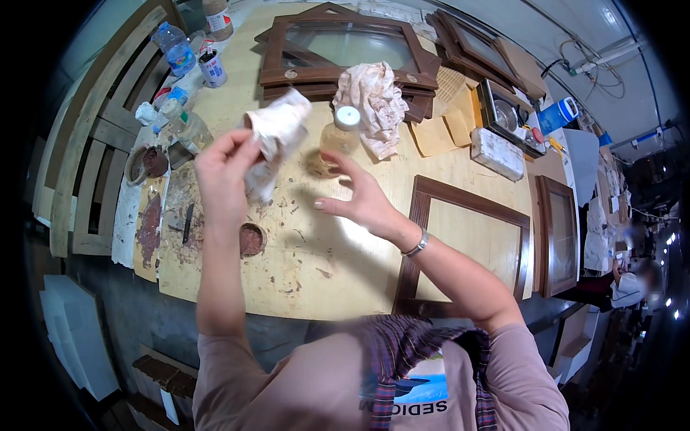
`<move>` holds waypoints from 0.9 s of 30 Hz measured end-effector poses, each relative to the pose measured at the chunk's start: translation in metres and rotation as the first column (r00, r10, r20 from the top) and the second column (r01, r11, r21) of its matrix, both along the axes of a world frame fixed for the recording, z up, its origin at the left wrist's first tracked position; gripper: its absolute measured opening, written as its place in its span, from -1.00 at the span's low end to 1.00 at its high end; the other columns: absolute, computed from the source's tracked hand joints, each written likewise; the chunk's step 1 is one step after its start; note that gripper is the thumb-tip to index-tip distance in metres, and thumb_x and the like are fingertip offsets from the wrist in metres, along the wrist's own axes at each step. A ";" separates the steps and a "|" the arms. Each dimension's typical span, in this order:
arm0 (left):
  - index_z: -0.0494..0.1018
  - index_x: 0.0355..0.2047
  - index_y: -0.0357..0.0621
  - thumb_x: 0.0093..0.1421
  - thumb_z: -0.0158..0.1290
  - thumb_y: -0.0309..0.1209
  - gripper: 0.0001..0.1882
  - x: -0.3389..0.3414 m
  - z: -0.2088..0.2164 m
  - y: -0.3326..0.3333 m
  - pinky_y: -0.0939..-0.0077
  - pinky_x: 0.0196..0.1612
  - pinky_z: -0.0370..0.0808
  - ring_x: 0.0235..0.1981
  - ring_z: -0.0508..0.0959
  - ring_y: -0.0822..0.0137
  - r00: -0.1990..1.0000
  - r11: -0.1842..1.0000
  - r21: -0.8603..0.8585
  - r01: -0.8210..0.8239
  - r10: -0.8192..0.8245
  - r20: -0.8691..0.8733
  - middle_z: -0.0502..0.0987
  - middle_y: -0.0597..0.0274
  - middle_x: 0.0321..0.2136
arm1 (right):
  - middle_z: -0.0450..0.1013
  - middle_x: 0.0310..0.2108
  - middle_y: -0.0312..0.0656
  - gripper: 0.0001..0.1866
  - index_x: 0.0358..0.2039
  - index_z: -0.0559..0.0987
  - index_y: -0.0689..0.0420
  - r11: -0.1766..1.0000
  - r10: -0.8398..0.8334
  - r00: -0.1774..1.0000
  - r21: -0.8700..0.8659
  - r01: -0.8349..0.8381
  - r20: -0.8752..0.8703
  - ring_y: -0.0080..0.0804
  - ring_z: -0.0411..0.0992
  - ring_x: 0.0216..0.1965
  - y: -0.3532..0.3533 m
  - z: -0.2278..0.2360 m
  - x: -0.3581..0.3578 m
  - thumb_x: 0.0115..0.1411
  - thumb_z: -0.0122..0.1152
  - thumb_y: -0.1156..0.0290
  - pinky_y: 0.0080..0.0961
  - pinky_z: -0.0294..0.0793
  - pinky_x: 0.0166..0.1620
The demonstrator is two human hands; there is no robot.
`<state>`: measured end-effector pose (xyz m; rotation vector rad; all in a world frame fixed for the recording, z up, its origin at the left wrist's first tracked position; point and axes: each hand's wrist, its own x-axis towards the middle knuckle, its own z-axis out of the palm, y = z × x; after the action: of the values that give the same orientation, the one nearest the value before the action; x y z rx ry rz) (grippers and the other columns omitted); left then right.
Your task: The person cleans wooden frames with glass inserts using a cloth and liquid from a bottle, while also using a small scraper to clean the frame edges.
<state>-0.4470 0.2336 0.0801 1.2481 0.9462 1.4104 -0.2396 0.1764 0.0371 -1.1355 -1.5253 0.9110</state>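
A crumpled, stained white rag (284,128) hangs from my left hand (226,169), its lower end blurred by motion. My right hand (366,202) is open, thumb and fingers apart. Its fingertips overlap the lower part of a clear bottle (338,138) with a white cap; whether they touch it I cannot tell. Behind the bottle lies a larger crumpled stained cloth (372,100). Beside my left forearm sits a small round pot of brown paste (251,239), and a dark, narrow blade-like tool (188,224) lies to its left.
An empty brown wooden frame (424,215) lies under my right forearm. Glazed frames (277,54) are stacked at the back. A white block (497,153) and an open box (503,115) stand at right. Bottles (175,49), a can (212,68) and a brown-stained tub (136,165) line the left.
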 end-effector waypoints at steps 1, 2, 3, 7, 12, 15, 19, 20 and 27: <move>0.55 -0.31 -0.38 0.24 0.08 -0.55 -0.88 0.003 0.009 -0.017 0.69 -0.28 0.44 -0.40 0.50 0.57 0.998 0.998 0.051 0.035 -0.032 -0.045 0.57 0.28 -0.37 | 0.55 -0.32 -0.16 -0.58 -0.14 0.54 0.33 0.995 -0.038 0.997 0.092 0.044 -0.068 -0.41 0.50 -0.25 0.001 0.010 -0.010 0.05 0.36 0.32 -0.48 0.48 -0.09; 0.55 -0.31 -0.39 0.25 0.08 -0.53 -0.88 0.008 0.014 -0.032 0.69 -0.28 0.44 -0.39 0.50 0.57 0.996 0.994 0.083 0.068 -0.063 -0.057 0.57 0.26 -0.35 | 0.55 -0.32 -0.17 -0.58 -0.11 0.53 0.33 0.994 -0.028 0.985 0.102 0.046 -0.168 -0.42 0.50 -0.25 0.001 0.019 -0.016 0.06 0.35 0.35 -0.48 0.49 -0.10; 0.55 -0.31 -0.39 0.25 0.08 -0.52 -0.87 0.013 0.018 -0.046 0.68 -0.27 0.45 -0.38 0.51 0.57 0.993 0.988 0.115 0.099 -0.091 -0.072 0.58 0.24 -0.32 | 0.55 -0.30 -0.18 -0.60 -0.10 0.54 0.33 1.000 0.012 0.971 0.031 -0.005 -0.237 -0.44 0.50 -0.24 0.000 0.024 -0.015 0.08 0.33 0.39 -0.50 0.49 -0.10; 0.44 -0.26 -0.37 0.34 -0.03 -0.48 -0.85 0.025 0.002 -0.058 0.70 -0.28 0.43 -0.39 0.48 0.59 0.994 0.992 0.088 0.090 -0.094 0.050 0.54 0.27 -0.36 | 0.56 -0.28 -0.26 -0.75 -0.12 0.57 0.31 0.915 0.053 0.938 -0.359 -0.183 -0.344 -0.59 0.48 -0.27 -0.012 0.037 0.021 0.15 0.19 0.59 -0.59 0.49 -0.13; 0.31 -0.16 -0.27 0.37 -0.11 -0.49 -0.89 0.048 -0.034 -0.061 0.65 -0.25 0.45 -0.35 0.48 0.56 0.962 0.994 -0.072 0.088 -0.066 0.265 0.51 0.22 -0.35 | 0.55 -0.37 -0.29 -0.85 -0.22 0.58 0.26 0.866 -0.104 0.926 -0.491 -0.094 -0.362 -0.63 0.48 -0.35 -0.043 0.033 0.072 0.18 0.16 0.57 -0.68 0.48 -0.25; 0.27 -0.04 -0.27 0.35 -0.07 -0.51 -0.79 0.054 -0.051 -0.061 0.49 -0.15 0.54 -0.26 0.55 0.43 0.909 0.963 -0.185 0.198 -0.109 0.403 0.52 0.12 -0.26 | 0.54 -0.38 -0.28 -0.91 -0.28 0.55 0.22 0.846 -0.300 0.835 -0.534 0.008 -0.462 -0.61 0.49 -0.39 -0.057 0.034 0.091 0.24 0.10 0.54 -0.68 0.49 -0.28; 0.25 0.03 -0.25 0.30 -0.05 -0.59 -0.70 0.047 -0.064 -0.064 0.46 -0.03 0.50 -0.16 0.55 0.34 0.889 0.937 -0.280 0.209 -0.063 0.453 0.51 0.08 -0.19 | 0.52 -0.37 -0.23 -0.85 -0.25 0.51 0.19 0.855 -0.481 0.705 -0.455 0.247 -0.521 -0.50 0.51 -0.35 -0.064 0.031 0.138 0.19 0.01 0.62 -0.55 0.54 -0.23; 0.24 0.04 -0.25 0.29 -0.05 -0.61 -0.68 0.046 -0.065 -0.067 0.45 -0.01 0.49 -0.14 0.54 0.33 0.882 0.933 -0.285 0.220 -0.065 0.467 0.50 0.08 -0.17 | 0.52 -0.36 -0.22 -0.83 -0.24 0.50 0.19 0.855 -0.497 0.686 -0.434 0.283 -0.531 -0.47 0.51 -0.34 -0.067 0.029 0.151 0.18 0.00 0.64 -0.52 0.55 -0.22; 0.30 0.09 -0.39 0.21 -0.07 -0.73 -0.59 0.062 -0.066 -0.086 0.48 0.06 0.45 -0.05 0.49 0.34 0.860 0.923 -0.282 0.264 -0.092 0.502 0.45 0.00 -0.07 | 0.50 -0.36 -0.23 -0.86 -0.26 0.51 0.25 0.822 -0.569 0.678 -0.353 0.447 -0.465 -0.50 0.48 -0.33 -0.086 0.032 0.188 0.20 -0.02 0.64 -0.56 0.49 -0.18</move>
<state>-0.3852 0.1480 0.0142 0.6558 0.6665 1.2552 -0.0520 0.0907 0.0691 -1.2227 -0.5814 0.9077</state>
